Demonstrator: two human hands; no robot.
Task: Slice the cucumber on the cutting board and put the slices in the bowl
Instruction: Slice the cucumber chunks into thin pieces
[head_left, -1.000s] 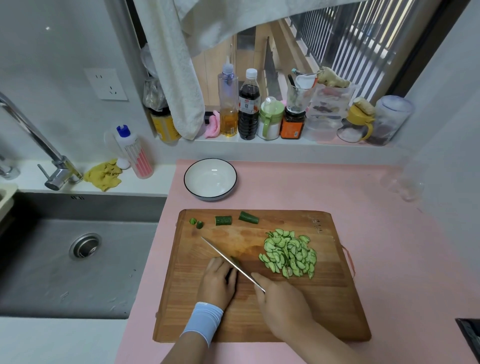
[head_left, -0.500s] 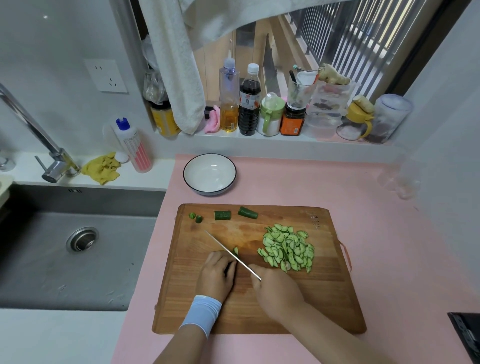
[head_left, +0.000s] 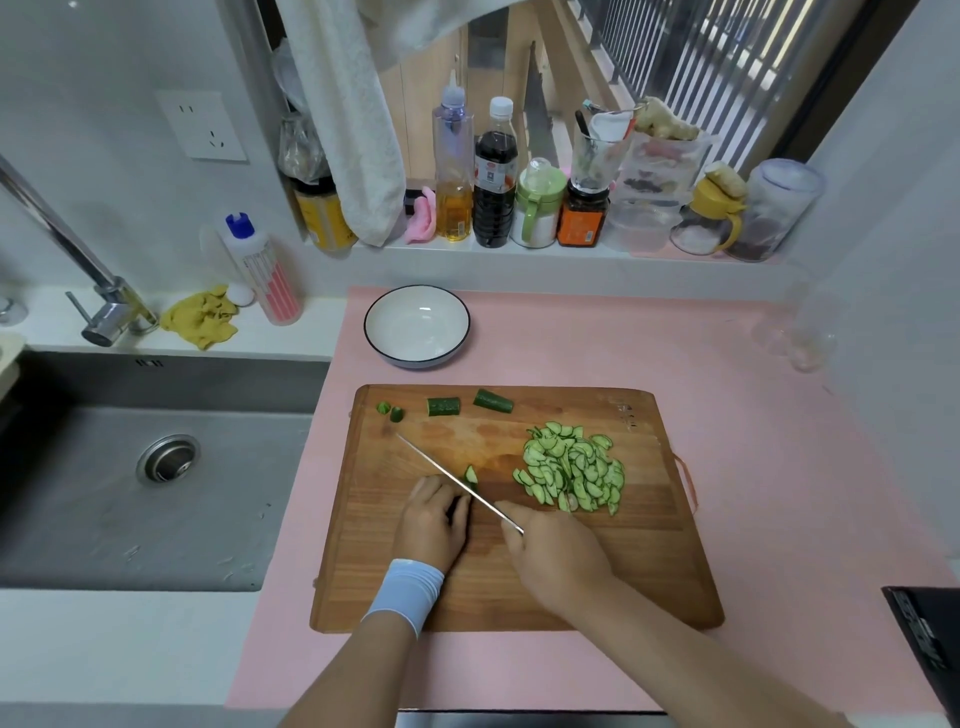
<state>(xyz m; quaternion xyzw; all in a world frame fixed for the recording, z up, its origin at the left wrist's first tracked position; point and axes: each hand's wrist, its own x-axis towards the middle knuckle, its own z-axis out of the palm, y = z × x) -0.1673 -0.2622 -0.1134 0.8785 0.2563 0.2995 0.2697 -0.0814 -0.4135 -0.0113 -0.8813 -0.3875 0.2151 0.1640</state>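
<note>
A wooden cutting board (head_left: 649, 561) lies on the pink counter. My left hand (head_left: 434, 522), with a pale blue wristband, holds down a short cucumber piece (head_left: 460, 506), mostly hidden under its fingers. My right hand (head_left: 556, 558) grips a knife (head_left: 447, 475) whose blade runs diagonally up-left, right beside the left fingers. One fresh slice (head_left: 470, 475) leans against the blade. A heap of thin slices (head_left: 571, 473) lies to the right. Two cucumber chunks (head_left: 443, 406) (head_left: 492, 401) and small end bits (head_left: 389, 410) sit along the board's far edge. The white bowl (head_left: 416, 326) stands behind the board with nothing in it.
A steel sink (head_left: 156, 467) with a tap (head_left: 104, 306) lies to the left. Bottles and jars (head_left: 493, 176) line the window sill behind. A yellow cloth (head_left: 200, 319) and a dish soap bottle (head_left: 265, 275) sit by the sink. A dark object (head_left: 930, 639) is at the right edge.
The knife has kept chopping beside my left hand, and a new slice now stands against the blade. The camera view has shifted slightly.
</note>
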